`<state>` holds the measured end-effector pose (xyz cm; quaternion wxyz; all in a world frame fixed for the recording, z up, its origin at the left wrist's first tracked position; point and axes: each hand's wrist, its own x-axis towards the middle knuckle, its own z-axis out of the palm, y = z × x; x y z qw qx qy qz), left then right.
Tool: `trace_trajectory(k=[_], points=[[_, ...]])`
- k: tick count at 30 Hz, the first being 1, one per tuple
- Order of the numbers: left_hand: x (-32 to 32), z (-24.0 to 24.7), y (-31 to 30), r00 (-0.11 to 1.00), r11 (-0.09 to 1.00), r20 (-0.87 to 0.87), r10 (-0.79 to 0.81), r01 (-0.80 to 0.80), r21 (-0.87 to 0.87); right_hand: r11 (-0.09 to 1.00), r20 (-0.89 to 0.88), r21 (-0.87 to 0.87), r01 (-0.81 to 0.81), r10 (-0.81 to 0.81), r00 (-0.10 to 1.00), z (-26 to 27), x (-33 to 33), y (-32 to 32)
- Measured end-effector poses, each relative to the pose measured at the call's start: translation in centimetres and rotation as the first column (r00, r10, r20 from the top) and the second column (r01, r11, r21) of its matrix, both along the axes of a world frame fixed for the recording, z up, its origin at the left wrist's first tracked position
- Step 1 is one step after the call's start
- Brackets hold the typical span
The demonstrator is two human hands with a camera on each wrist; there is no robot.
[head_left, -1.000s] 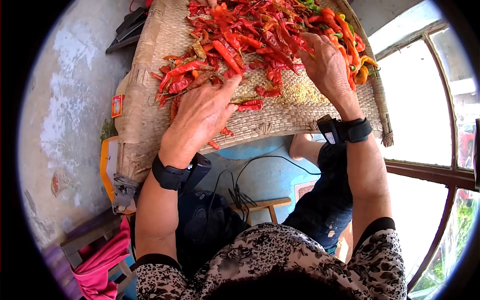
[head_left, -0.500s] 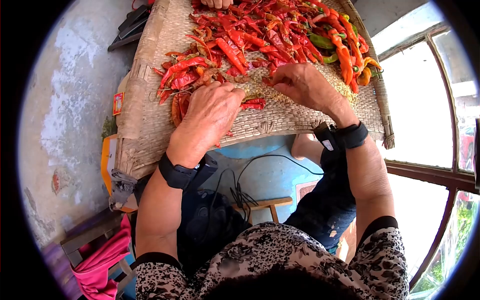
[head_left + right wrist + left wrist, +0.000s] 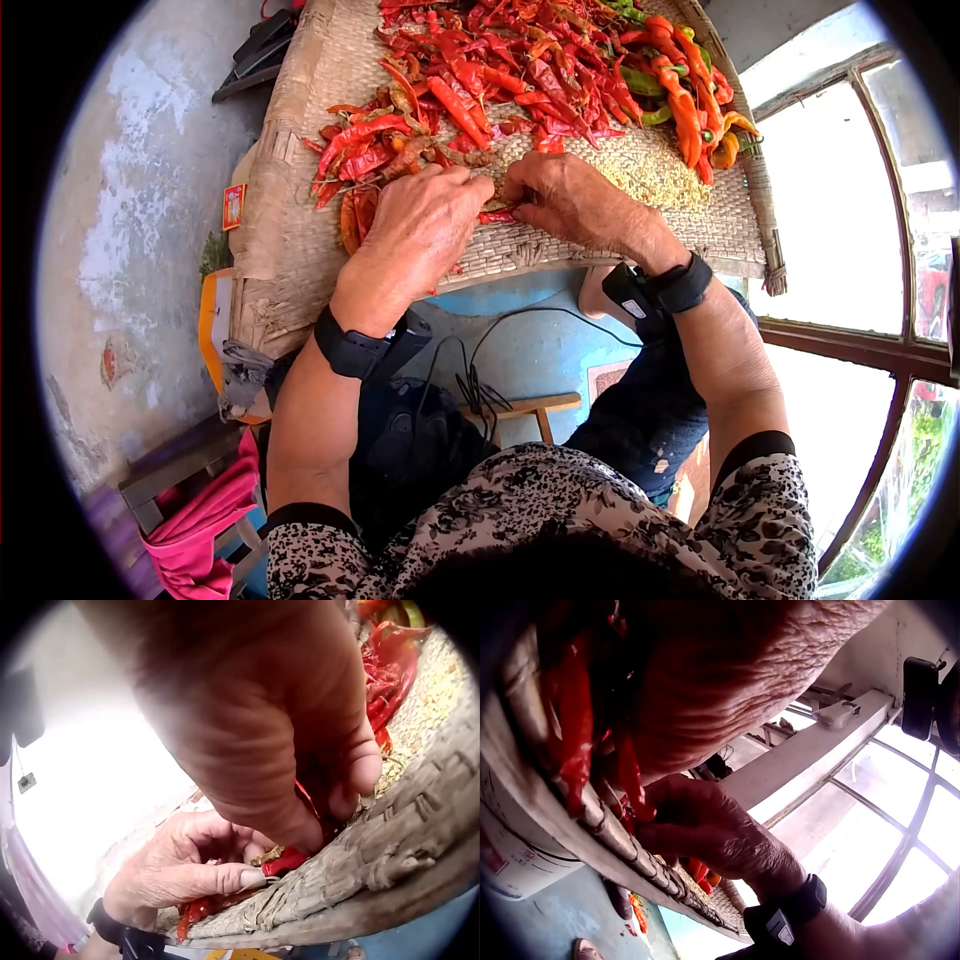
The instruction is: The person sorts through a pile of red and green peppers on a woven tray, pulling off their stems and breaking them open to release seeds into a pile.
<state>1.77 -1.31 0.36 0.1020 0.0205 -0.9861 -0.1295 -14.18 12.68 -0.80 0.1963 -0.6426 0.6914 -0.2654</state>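
Moved: right hand (image 3: pixel 570 200) drawn back from the pile (image 3: pixel 500 70) to the near edge and brought against the left hand (image 3: pixel 420 225), which is hardly shifted.
Left hand: fingers curled, one end of a red chili (image 3: pixel 497 214) pinched between thumb and forefinger.
Right hand: fingers curled, the same chili pinched at its other end.
Chili: held between both hands, just over the tray (image 3: pixel 290 250), close to its front rim.
Pile: red chilies heaped beyond the hands, with orange and green ones at the far right.
Seeds: pale seeds (image 3: pixel 650 170) scattered on the weave, just beside the right hand.
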Motion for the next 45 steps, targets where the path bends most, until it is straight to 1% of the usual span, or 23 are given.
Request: trace_trajectory(k=[4, 6, 7, 9, 10, 14, 17, 20, 21, 23, 24, 25, 27, 28, 29, 31, 34, 38, 39, 41, 43, 44, 45], points=[[0.2, 0.8, -0.1, 0.999, 1.0, 0.037, 0.005, -0.005, 0.017, 0.998, 0.044, 0.067, 0.019, -0.022, 0.999, 0.9, 0.0, 0.1], [0.3, 0.6, -0.3, 1.0, 1.0, 0.016, -0.006, 0.006, 0.001, 0.98, 0.189, 0.185, 0.072, -0.108, 0.976, 1.7, -0.4, 0.1], [0.3, 0.6, -0.3, 1.0, 1.0, -0.008, -0.021, 0.02, -0.018, 0.98, 0.189, 0.186, 0.07, -0.106, 0.976, 1.4, -0.8, 0.1], [0.3, 0.9, -0.3, 1.0, 1.0, 0.003, -0.018, 0.019, -0.016, 0.988, 0.434, 0.12, 0.098, -0.141, 0.89, 0.4, -1.6, 0.2], [0.3, 1.0, -0.3, 1.0, 1.0, 0.014, -0.018, 0.018, -0.014, 0.99, 0.498, 0.108, 0.095, -0.136, 0.856, -0.1, -1.8, 0.1], [0.3, 0.8, -0.3, 1.0, 1.0, 0.019, -0.022, 0.022, -0.006, 0.982, 0.47, 0.148, 0.117, -0.174, 0.866, -0.2, -1.9, 0.3], [0.3, 0.6, -0.3, 0.998, 0.999, -0.051, -0.033, 0.034, 0.018, 0.987, 0.488, 0.14, 0.078, -0.137, 0.862, 0.7, -2.6, 0.4], [0.2, 0.5, -0.4, 0.999, 1.0, -0.021, -0.031, 0.031, 0.004, 0.964, 0.406, 0.131, 0.232, -0.266, 0.875, 2.5, -3.9, 0.9], [0.2, 0.4, -0.5, 0.999, 0.999, -0.027, -0.035, 0.034, -0.009, 0.957, 0.305, -0.032, 0.289, -0.266, 0.915, 2.0, -4.8, 1.1], [0.2, 0.3, -0.6, 0.999, 0.999, -0.033, -0.038, 0.037, -0.022, 0.807, 0.06, -0.298, 0.51, -0.518, 0.854, 1.3, -6.0, 1.5], [0.2, 0.3, -0.5, 0.999, 0.999, -0.04, -0.032, 0.031, -0.011, 0.751, -0.218, -0.434, 0.498, -0.624, 0.751, 1.3, -5.8, 1.4], [0.2, 0.3, -0.5, 0.999, 1.0, -0.047, -0.027, 0.027, 0.0, 0.75, -0.219, -0.435, 0.498, -0.624, 0.75, 1.4, -5.5, 1.6], [0.0, 0.2, -0.4, 0.999, 1.0, -0.049, -0.015, 0.015, 0.01, 0.911, -0.057, -0.225, 0.347, -0.367, 0.928, 1.6, -3.9, 1.7], [0.0, 0.2, -0.3, 0.999, 1.0, -0.048, -0.002, 0.003, 0.017, 0.968, -0.021, -0.112, 0.226, -0.23, 0.973, 1.2, -2.9, 1.3], [0.0, 0.1, -0.3, 0.999, 1.0, -0.043, -0.008, 0.008, 0.015, 0.969, -0.029, -0.217, 0.122, -0.131, 0.991, 0.5, -1.1, 1.1], [-0.2, 0.3, -0.1, 0.998, 0.995, -0.008, 0.063, -0.062, 0.076, 0.98, -0.183, -0.189, 0.068, -0.103, 0.978, 0.2, 0.8, 0.9], [-0.2, 0.7, 0.0, 0.997, 0.99, 0.024, 0.074, -0.076, 0.118, 0.992, -0.262, -0.1, 0.071, -0.095, 0.96, -0.2, 0.6, 0.6], [-0.1, 0.8, -0.3, 0.996, 0.99, 0.066, 0.061, -0.069, 0.121, 0.984, -0.2, -0.172, 0.04, -0.075, 0.977, -0.8, -1.7, 0.6], [0.1, 1.0, -0.3, 0.999, 0.992, 0.034, 0.02, -0.024, 0.122, 0.984, -0.2, -0.171, 0.04, -0.074, 0.977, -0.4, -2.4, 0.8], [0.5, 0.9, -0.4, 1.0, 0.992, 0.001, -0.018, 0.017, 0.126, 0.95, -0.152, -0.201, 0.239, -0.272, 0.95, 0.8, -3.7, 1.3], [0.9, 0.5, -0.7, 0.997, 0.993, -0.051, -0.066, 0.071, 0.093, 0.81, -0.284, -0.404, 0.425, -0.552, 0.784, 0.8, -5.6, 1.6], [0.9, 0.3, -0.7, 0.997, 0.993, -0.053, -0.063, 0.068, 0.095, 0.75, -0.306, -0.491, 0.443, -0.625, 0.719, 1.0, -6.2, 2.1], [0.8, 0.1, -0.7, 0.997, 0.996, -0.04, -0.061, 0.064, 0.067, 0.731, -0.364, -0.558, 0.392, -0.641, 0.676, 1.3, -6.4, 2.0]])
